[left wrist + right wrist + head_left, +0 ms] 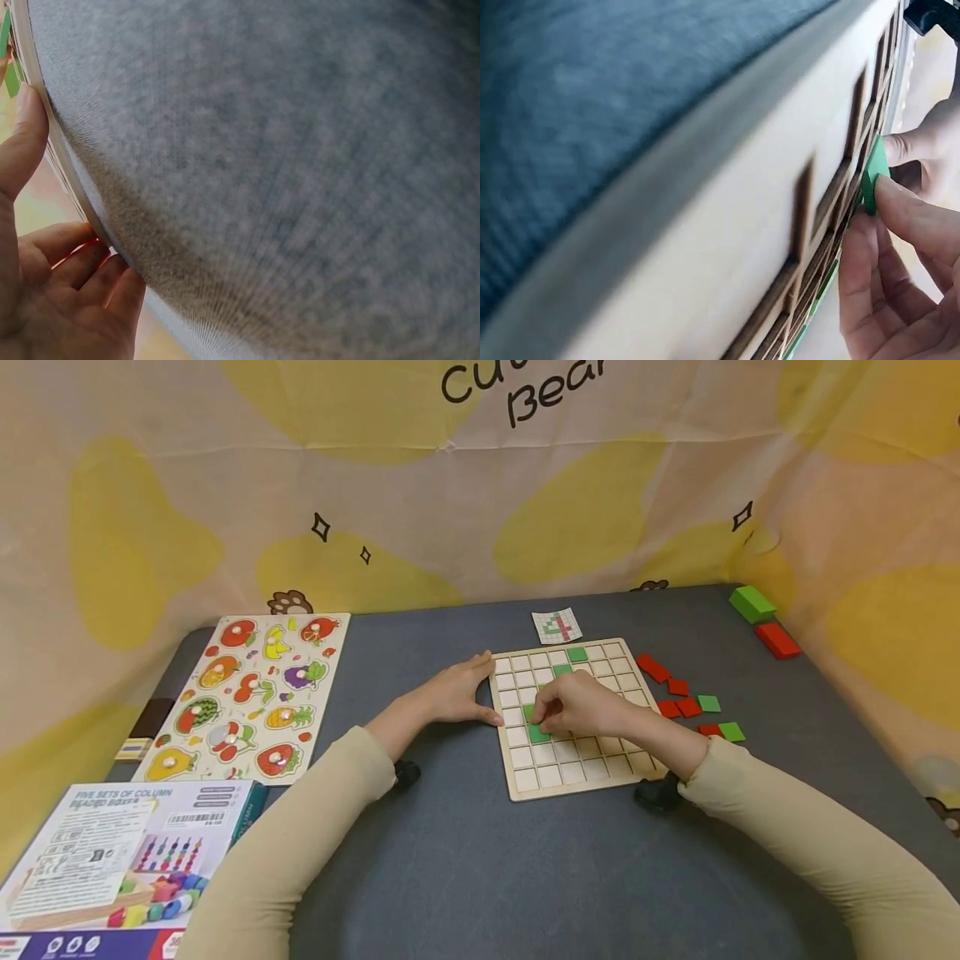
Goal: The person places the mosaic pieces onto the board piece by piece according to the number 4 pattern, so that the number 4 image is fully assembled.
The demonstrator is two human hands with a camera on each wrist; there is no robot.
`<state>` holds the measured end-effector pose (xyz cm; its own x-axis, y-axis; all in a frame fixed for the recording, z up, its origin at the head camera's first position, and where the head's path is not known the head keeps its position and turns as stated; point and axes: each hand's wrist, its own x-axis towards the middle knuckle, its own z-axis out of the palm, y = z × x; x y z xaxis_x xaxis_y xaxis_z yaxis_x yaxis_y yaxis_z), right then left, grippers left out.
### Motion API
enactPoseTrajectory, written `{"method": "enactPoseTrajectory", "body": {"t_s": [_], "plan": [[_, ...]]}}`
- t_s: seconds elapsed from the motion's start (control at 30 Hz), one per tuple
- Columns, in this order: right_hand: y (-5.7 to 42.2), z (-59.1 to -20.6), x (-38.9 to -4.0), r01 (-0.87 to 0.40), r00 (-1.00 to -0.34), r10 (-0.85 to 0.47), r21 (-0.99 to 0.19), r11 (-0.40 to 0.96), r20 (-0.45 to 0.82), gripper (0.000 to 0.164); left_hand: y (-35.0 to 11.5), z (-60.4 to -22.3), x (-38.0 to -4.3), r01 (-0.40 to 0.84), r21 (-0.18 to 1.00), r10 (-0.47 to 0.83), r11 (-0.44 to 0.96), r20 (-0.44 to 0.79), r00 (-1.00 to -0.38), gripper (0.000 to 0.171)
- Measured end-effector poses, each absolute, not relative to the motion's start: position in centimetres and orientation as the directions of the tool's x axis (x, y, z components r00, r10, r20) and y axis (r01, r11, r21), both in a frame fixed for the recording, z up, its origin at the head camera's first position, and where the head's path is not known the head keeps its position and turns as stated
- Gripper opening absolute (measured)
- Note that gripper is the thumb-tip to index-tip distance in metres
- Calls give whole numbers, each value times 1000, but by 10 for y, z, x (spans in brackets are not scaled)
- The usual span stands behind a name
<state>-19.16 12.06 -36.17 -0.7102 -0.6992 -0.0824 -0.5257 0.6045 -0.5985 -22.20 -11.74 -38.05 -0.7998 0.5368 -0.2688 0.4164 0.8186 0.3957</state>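
Note:
A wooden grid board (527,782) with white squares lies on the dark table. My right hand (581,706) pinches a green square tile (538,735) over a cell on the board's left side. In the right wrist view, the green tile (874,169) stands tilted against the grid between thumb and fingers. Other green tiles (577,654) sit in cells running diagonally up, partly hidden by the right hand. My left hand (453,692) rests against the board's left edge, thumb and fingers spread; the left wrist view shows its fingertips (73,234) touching the rim.
A small pattern card (557,627) lies behind the board. Several loose red tiles (654,668) and green tiles (708,703) lie to its right. Green (752,603) and red blocks (777,641) stand farther right. A fruit puzzle (262,693) and a toy box (127,860) are left.

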Motion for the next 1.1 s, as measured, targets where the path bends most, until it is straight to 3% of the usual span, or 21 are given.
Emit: {"method": "enactPoseTrajectory", "body": {"t_s": [0.33,0.73,0.87,1.1], "plan": [[143,-358,-193,-546,-726,-684,-544,637,-72,21,-118,-380,-222,424,383,539,821,-272,-798,106],[264,-344,-206,-328,-869,-469,-527,784,-158,11,-119,-378,-221,425,384,540,820,-273,-796,107],[307,-348,-205,-261,-865,-449,-564,783,-223,14,-119,-378,-221,427,382,542,820,-274,-794,107],[354,-355,-202,-205,-796,-507,-640,740,-331,20,-118,-378,-221,432,387,548,814,-269,-792,107]]}}
